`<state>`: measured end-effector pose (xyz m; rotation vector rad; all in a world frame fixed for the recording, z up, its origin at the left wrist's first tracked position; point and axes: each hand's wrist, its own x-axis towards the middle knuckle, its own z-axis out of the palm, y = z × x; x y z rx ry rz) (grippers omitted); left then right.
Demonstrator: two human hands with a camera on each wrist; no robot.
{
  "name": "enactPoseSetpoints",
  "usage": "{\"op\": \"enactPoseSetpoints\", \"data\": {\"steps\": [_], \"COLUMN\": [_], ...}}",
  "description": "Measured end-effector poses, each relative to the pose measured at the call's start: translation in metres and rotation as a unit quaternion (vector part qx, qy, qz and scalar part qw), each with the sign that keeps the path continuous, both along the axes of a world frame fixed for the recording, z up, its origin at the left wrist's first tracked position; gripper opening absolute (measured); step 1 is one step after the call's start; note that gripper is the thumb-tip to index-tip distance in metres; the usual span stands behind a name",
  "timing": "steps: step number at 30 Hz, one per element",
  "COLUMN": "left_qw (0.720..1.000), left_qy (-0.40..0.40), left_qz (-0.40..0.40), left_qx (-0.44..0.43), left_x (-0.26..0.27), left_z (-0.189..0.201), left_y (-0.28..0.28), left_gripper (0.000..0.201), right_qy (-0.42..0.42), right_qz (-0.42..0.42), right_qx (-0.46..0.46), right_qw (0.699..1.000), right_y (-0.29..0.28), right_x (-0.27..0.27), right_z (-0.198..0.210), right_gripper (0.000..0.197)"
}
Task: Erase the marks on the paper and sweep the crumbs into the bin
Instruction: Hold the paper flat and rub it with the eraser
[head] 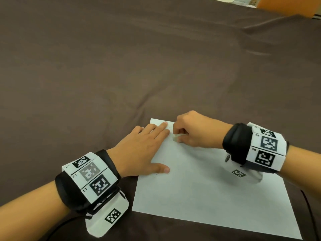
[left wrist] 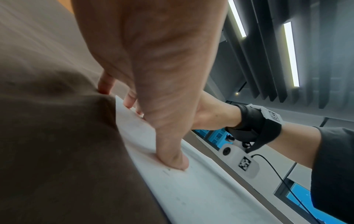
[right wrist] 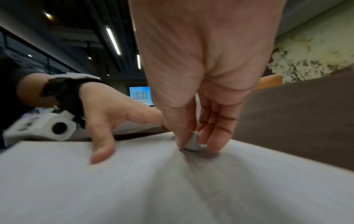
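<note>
My left hand [head: 145, 150] lies flat with fingers spread, pressing the paper [head: 199, 188] down on the brown-covered desk [head: 121, 66] near its front edge. My right hand [head: 194, 131] pinches a small eraser [right wrist: 192, 142] against the sheet's far end, just beside my left fingertips. I judge erasing is underway: faint marks show near my left thumb. No crumbs or bin are visible, so sweeping remains.

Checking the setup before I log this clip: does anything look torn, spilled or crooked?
Nothing stands out. The paper lies flat and whole, pressed by the left hand; the right hand pinches the eraser against it. No bin shows in any view.
</note>
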<state>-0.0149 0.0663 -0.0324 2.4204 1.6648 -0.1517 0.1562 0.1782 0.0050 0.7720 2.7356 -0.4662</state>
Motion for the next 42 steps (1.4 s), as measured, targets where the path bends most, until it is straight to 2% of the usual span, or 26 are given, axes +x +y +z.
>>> {"op": "enactPoseSetpoints", "data": {"steps": [4,9,14,18,22,28,32,37,40,42], "left_qw": [1.0,1.0,0.999,0.999,0.999,1.0,0.999,0.999,0.999,0.999], "left_qy": [0.007,0.006,0.026,0.02,0.027,0.01,0.022,0.019,0.026,0.023], "left_qz": [0.008,0.013,0.011,0.008,0.011,0.012,0.009,0.012,0.01,0.007], "left_qx": [-0.005,-0.027,-0.039,-0.031,-0.033,-0.027,-0.033,-0.029,-0.029,-0.027], "left_x": [-0.004,-0.005,-0.005,-0.005,-0.005,-0.006,-0.005,-0.005,-0.005,-0.006], "left_z": [-0.005,-0.007,-0.005,-0.007,-0.007,-0.007,-0.006,-0.007,-0.007,-0.007], "left_y": [0.0,-0.001,0.0,0.001,0.0,0.0,0.0,-0.001,0.001,0.001], "left_gripper": [0.112,0.112,0.117,0.114,0.117,0.116,0.118,0.118,0.118,0.117], "right_qy": [0.04,-0.011,0.03,-0.016,0.019,-0.013,0.019,-0.033,0.002,0.005], "right_qz": [-0.059,0.01,-0.061,0.012,-0.051,0.016,-0.056,0.022,-0.046,-0.047], "right_qx": [0.008,0.002,0.005,-0.001,0.007,-0.007,0.003,-0.014,0.006,0.015], "right_qw": [0.997,1.0,0.998,1.0,0.999,1.0,0.998,0.999,0.999,0.999], "right_y": [0.023,-0.001,0.02,-0.001,0.019,-0.007,0.02,-0.011,0.015,0.017], "right_x": [-0.008,-0.002,-0.007,-0.007,-0.01,-0.004,-0.002,0.0,0.001,0.002], "right_z": [0.002,-0.002,0.003,0.0,0.004,0.002,0.005,-0.001,0.003,0.004], "right_gripper": [0.012,0.016,0.014,0.019,0.014,0.016,0.013,0.018,0.015,0.014]}}
